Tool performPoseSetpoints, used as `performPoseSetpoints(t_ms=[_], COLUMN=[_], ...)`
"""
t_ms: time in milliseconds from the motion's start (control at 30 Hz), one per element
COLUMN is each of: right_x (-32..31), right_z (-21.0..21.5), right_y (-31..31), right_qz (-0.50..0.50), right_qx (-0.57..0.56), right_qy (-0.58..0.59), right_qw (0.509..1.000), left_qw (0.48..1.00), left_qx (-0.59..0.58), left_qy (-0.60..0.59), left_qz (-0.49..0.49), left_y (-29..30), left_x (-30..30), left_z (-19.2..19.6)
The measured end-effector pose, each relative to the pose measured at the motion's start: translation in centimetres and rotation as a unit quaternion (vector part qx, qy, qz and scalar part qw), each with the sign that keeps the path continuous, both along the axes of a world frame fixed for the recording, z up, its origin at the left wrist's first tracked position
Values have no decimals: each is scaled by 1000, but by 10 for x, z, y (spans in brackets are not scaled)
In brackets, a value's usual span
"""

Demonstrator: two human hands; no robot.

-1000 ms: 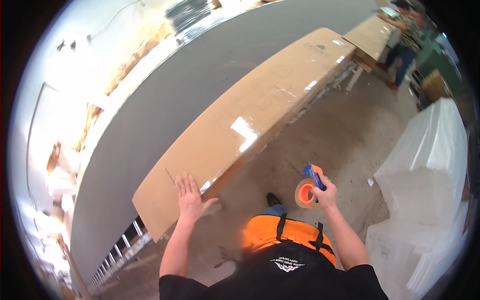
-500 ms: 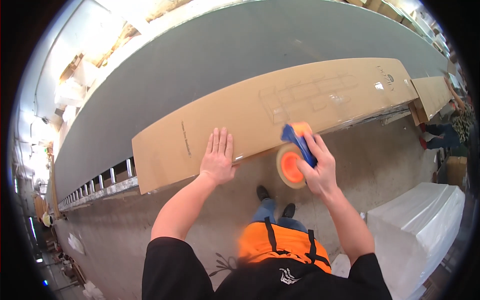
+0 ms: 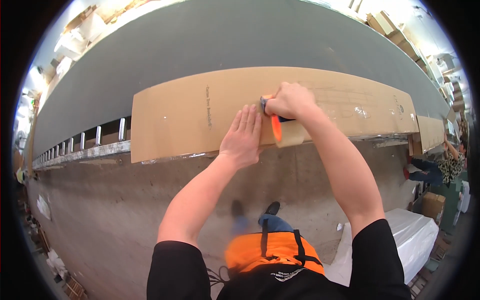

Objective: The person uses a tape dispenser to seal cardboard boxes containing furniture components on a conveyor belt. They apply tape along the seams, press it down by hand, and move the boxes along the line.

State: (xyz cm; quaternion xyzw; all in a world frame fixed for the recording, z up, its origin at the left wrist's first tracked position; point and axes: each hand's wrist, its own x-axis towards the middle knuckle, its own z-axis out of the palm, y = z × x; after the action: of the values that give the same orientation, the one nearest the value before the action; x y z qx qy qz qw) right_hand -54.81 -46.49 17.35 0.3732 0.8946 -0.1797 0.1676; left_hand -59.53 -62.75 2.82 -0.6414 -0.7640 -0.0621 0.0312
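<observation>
A long flat brown cardboard box (image 3: 175,112) lies along the near edge of a conveyor. My left hand (image 3: 243,135) rests on top of it near the front edge, palm down with the fingers stretched out. My right hand (image 3: 292,102) is wrapped round a tape dispenser (image 3: 276,127), a blue one with an orange core and a wide tape roll. The dispenser's head is against the box top, just right of my left fingertips. Part of its handle is hidden under my fingers.
The grey conveyor belt (image 3: 200,42) stretches behind the box, with metal rollers (image 3: 98,136) to the left. A second carton (image 3: 430,132) lies at the right, where another person (image 3: 440,167) stands. A plastic-wrapped white stack (image 3: 405,235) is on the floor at lower right.
My right hand has brought the tape dispenser up and left from in front of the box onto its top. My left hand has stayed flat on the box. The box sits further left in view.
</observation>
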Motion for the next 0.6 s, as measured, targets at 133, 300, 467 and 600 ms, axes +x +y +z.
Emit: performPoseSetpoints(t_ms=[133, 300, 467, 600], right_x=[12, 68, 135, 156], right_z=[-10, -21, -61, -103], right_y=[-8, -47, -94, -120], right_qz=[-2, 12, -9, -45], right_qx=[-47, -1, 44, 6], right_qy=[-31, 14, 18, 21], right_qw=[998, 1000, 999, 999], left_qw=[1000, 999, 999, 997], left_qx=[-11, -32, -34, -69], left_qy=[-7, -28, 21, -5], left_qz=[1, 3, -23, -31], left_y=[-11, -9, -7, -7], left_x=[-2, -8, -6, -5], left_z=[-5, -3, -3, 5])
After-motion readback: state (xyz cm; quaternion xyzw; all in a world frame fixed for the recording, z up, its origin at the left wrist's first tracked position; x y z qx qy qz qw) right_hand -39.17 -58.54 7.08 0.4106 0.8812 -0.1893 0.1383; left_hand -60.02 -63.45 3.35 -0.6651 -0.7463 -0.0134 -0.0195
